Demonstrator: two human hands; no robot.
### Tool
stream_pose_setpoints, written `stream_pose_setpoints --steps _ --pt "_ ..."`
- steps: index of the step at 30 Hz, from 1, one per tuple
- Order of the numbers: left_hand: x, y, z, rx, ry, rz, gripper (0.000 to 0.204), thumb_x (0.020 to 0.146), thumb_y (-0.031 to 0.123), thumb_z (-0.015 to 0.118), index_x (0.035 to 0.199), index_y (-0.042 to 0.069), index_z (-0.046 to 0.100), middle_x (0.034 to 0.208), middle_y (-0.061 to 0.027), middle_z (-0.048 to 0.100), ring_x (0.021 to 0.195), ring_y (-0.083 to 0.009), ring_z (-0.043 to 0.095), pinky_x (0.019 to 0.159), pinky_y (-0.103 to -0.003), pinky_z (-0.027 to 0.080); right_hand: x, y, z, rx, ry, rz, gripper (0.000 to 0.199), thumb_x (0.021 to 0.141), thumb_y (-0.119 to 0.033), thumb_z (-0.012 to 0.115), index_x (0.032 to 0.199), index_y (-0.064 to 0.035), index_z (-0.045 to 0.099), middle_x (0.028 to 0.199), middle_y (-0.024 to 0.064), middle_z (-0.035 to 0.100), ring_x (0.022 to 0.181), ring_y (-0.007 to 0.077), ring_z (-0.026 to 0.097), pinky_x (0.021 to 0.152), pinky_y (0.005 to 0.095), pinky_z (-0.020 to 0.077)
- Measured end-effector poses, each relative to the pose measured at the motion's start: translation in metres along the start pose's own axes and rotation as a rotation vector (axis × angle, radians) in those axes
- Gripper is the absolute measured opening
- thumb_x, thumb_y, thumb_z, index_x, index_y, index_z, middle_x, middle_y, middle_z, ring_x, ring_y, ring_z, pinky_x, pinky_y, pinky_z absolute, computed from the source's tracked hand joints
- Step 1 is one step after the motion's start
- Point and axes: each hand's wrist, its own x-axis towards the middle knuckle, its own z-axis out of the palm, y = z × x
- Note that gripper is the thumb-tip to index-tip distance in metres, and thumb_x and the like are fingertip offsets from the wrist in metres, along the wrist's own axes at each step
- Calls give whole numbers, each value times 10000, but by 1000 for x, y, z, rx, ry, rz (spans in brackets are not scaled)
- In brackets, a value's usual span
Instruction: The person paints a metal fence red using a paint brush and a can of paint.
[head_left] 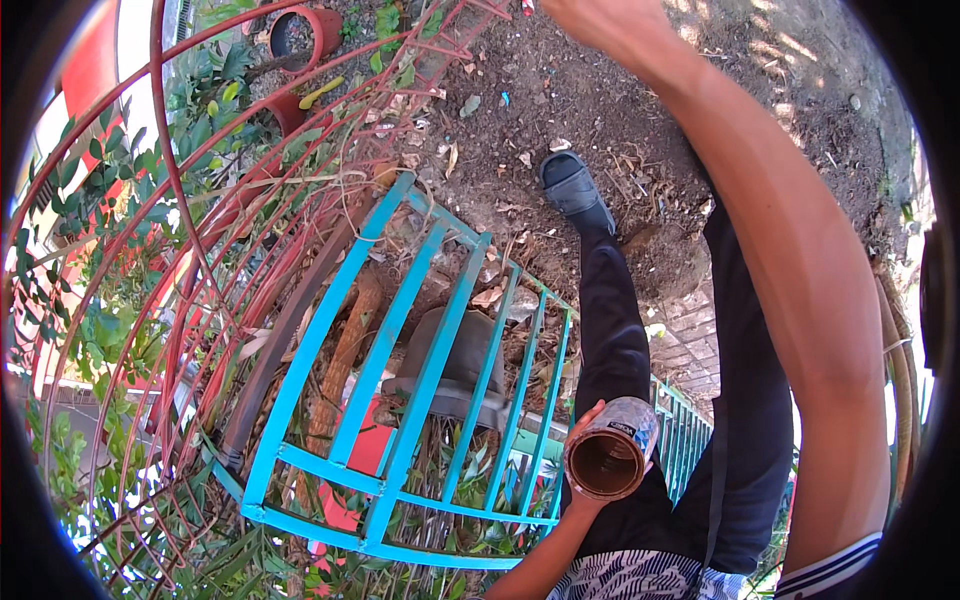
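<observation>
My left hand [584, 506] is wrapped round a can [630, 420] with a patterned outside and a brown-stained rim. The can's mouth tilts up toward me, and its inside looks brown. It sits in front of my dark trousers, close to the turquoise metal railing [430, 370]. My right arm reaches up across the right side to the top edge. Only part of my right hand [598, 15] shows there; its fingers are cut off, so their hold cannot be seen.
Red metal bars [200, 200] curve along the left, tangled with leafy plants. A dark pot-like container [450, 360] stands behind the turquoise bars. Reddish flowerpots [305, 38] are at the upper left. My sandalled foot [575, 190] rests on bare soil strewn with dry leaves.
</observation>
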Motion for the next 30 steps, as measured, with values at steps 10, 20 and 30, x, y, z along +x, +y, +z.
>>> stream_pose_setpoints --steps 10,20,30 --pt "-1 2 3 9 24 -6 1214 617 384 995 1548 75 280 1511 -212 461 1387 -365 497 1171 -508 415 26 27 23 327 44 263 290 957 -204 570 900 28 735 885 299 716 831 465 729 752 553 587" --pt "-2 -5 -4 26 34 17 1237 612 377 1000 1559 73 264 1515 -209 455 1394 -363 494 1168 -508 420 43 37 23 -150 236 141 236 927 -167 572 881 -19 750 802 195 718 740 344 719 581 495 547" --pt "-1 -6 -4 7 51 9 1218 623 381 998 1548 75 268 1519 -216 448 1406 -368 485 1171 -514 413 58 23 28 -475 160 -34 224 861 -209 649 931 -35 772 854 118 700 827 264 667 583 396 500"
